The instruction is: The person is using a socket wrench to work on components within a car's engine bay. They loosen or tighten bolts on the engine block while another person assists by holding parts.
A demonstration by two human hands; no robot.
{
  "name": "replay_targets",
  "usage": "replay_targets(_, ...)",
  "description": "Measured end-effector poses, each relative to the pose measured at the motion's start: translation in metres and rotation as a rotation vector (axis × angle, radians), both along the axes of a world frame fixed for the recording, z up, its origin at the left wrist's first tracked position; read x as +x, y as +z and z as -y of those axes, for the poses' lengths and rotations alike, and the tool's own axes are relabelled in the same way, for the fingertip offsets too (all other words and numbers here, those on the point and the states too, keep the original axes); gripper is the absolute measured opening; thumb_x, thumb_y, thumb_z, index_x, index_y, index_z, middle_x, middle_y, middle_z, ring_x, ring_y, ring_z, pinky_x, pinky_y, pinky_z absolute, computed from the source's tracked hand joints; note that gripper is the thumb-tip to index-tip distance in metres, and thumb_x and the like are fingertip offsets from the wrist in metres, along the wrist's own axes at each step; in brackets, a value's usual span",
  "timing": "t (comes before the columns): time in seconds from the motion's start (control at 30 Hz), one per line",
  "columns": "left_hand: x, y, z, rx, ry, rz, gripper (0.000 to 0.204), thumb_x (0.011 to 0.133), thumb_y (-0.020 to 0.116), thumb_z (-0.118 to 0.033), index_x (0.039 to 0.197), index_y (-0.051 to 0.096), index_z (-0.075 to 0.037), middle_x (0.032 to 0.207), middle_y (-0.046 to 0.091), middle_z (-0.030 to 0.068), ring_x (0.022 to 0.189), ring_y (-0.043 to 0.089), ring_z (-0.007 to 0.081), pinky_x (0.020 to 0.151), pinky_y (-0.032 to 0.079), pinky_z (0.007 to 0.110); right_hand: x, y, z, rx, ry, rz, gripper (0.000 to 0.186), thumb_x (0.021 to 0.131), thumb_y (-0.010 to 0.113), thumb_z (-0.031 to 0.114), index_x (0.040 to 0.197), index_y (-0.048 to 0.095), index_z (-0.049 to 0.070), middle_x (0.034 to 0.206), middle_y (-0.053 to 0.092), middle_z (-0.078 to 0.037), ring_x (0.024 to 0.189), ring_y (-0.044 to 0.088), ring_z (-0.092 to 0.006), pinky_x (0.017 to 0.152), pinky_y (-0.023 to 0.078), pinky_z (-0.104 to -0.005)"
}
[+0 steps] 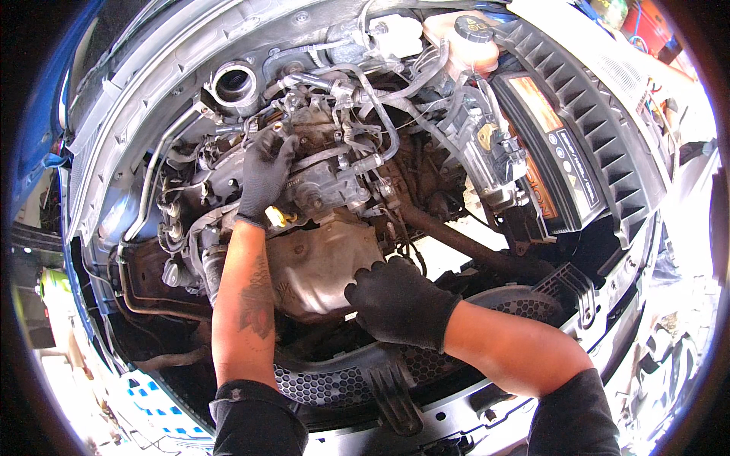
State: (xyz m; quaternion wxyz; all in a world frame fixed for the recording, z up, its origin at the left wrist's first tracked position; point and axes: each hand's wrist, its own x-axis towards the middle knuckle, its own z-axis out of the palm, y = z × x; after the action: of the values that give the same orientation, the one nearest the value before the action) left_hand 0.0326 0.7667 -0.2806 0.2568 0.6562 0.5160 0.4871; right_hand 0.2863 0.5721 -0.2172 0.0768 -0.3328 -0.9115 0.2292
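Note:
Both of my hands wear black gloves over a car engine (304, 190). My left hand (266, 171) reaches to the top of the engine, its fingertips bent together at a small fitting among hoses; what they grip is too small to make out. Just below that wrist is a yellow pull handle (280, 217). My right hand (403, 304) is curled into a fist in front of the metal heat shield (323, 262), with the inside of its fingers hidden. Near the left hand, a round open intake duct (233, 82) faces up.
On the right sits a car battery (559, 156) beside a black ribbed plastic panel (601, 114). A reservoir with a black cap (473, 29) stands at the back. A fan shroud with honeycomb mesh (319, 382) and a body crossmember (441, 416) run along the front. A metal pipe (456, 239) slants below.

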Motion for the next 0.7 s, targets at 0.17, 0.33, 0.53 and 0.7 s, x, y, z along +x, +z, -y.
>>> replay_targets(0.17,0.019,0.02,0.013,-0.139,0.163,-0.223,0.025,0.09,0.079,-0.022,0.094,0.074,0.002,0.08,0.074,0.0125,0.068,0.06,0.0124,0.067,0.051,0.033,0.003,-0.005,0.002,0.009,-0.003,-0.027,0.019,0.076,0.073,0.022,0.083,0.068,0.005,0.08,0.067,-0.015,0.071,0.07,-0.0335,0.065,0.054,-0.0489)
replay_targets(0.33,0.033,0.019,0.012,0.07,0.051,0.068,0.026,0.089,0.08,-0.024,0.084,0.073,0.001,0.071,0.072,0.011,0.065,0.062,0.0147,0.065,0.051,0.035,0.003,-0.005,0.003,0.019,-0.008,-0.043,0.02,0.076,0.073,0.022,0.083,0.068,0.005,0.079,0.067,-0.016,0.07,0.069,-0.0332,0.065,0.053,-0.0484)
replay_targets(0.53,0.01,0.006,0.005,-0.104,0.216,-0.157,0.025,0.091,0.08,-0.026,0.091,0.074,-0.001,0.084,0.075,0.0134,0.078,0.069,0.0164,0.075,0.054,0.033,0.002,-0.002,0.002,0.008,0.001,-0.033,0.02,0.076,0.073,0.022,0.084,0.068,0.005,0.079,0.067,-0.016,0.07,0.069,-0.033,0.066,0.053,-0.048)
replay_targets(0.7,0.018,0.012,0.004,0.085,0.029,-0.069,0.029,0.087,0.084,-0.026,0.093,0.074,0.001,0.083,0.076,0.0088,0.072,0.066,0.0133,0.07,0.053,0.033,0.005,-0.003,0.002,-0.008,-0.008,-0.031,0.021,0.076,0.074,0.023,0.085,0.068,0.005,0.079,0.067,-0.016,0.071,0.069,-0.033,0.067,0.053,-0.0483)
